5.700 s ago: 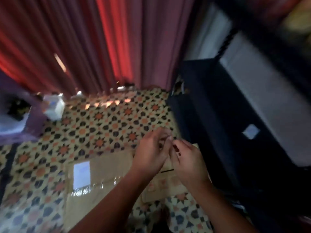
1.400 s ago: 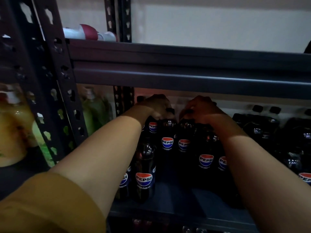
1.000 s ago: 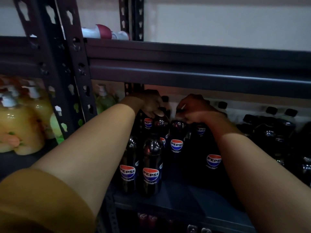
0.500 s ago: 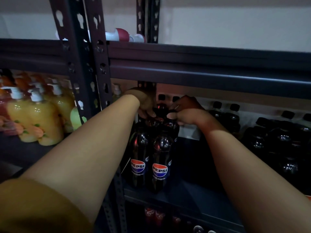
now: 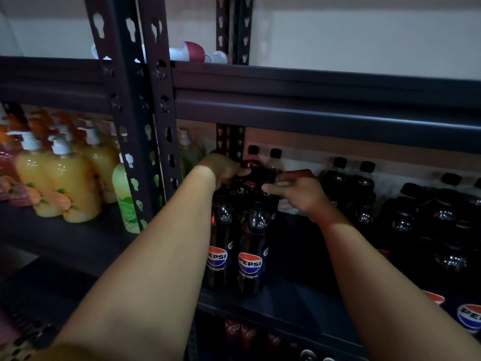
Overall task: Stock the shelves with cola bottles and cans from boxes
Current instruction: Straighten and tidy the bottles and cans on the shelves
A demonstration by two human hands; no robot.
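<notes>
**Tall bottles packed tight at the shelf's left end**

The left hand (image 5: 226, 170) curls over the cap of a cola bottle in the cluster of cola bottles (image 5: 240, 230) at the left end of the dark shelf (image 5: 299, 295), next to the slotted post (image 5: 145, 126). The right hand (image 5: 296, 190) reaches in from the other side, fingers bent against the bottle tops; whether it truly grips one I cannot tell in this dim light.

The risk is toppling. These bottles are tall, narrow and stand touching, so a sideways nudge at cap height could tip one into its neighbours, and the two front bottles sit near the shelf's edge. The beam (image 5: 325, 110) overhead leaves little headroom, so lifting a bottle clear looks awkward.

To the right, a second group of cola bottles (image 5: 406, 212) stands apart, with bare shelf between. Beyond the post stand yellow soap bottles (image 5: 59, 178) with pumps and a green bottle (image 5: 125, 194).
</notes>
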